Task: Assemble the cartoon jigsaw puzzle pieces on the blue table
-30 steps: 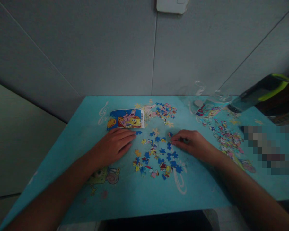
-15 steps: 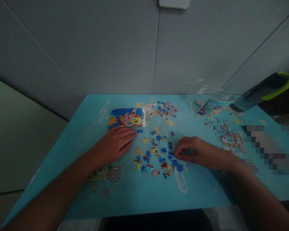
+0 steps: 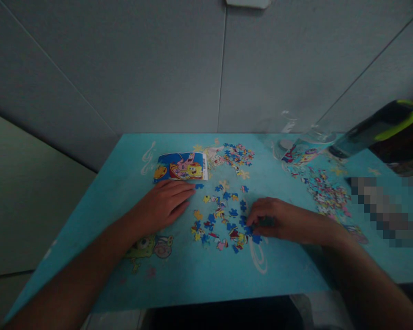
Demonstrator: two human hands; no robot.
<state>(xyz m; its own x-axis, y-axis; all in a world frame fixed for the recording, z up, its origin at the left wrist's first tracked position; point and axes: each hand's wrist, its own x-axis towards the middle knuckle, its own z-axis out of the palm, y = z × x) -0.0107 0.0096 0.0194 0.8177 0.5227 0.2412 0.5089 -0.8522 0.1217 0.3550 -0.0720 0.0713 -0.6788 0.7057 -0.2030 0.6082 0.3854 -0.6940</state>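
Observation:
My left hand lies flat on the table, fingers stretched out, just below the picture card with cartoon figures. Its fingertips reach a blue puzzle piece. On the right, my right hand is curled over the edge of the loose pieces. Its thumb and index finger are bent round a blue puzzle piece, partly covered by the fingertips. Between the hands spread several loose puzzle pieces, mostly blue, some yellow and red.
A heap of small pieces lies behind the card's right side. More pieces cover the table's right part, beside a clear jar with a printed label. A dark bottle with a lime edge stands behind. A grey wall borders the table.
My right hand has shifted slightly left and down, its fingertips moving over the blue pieces at the edge. My left hand stays in place.

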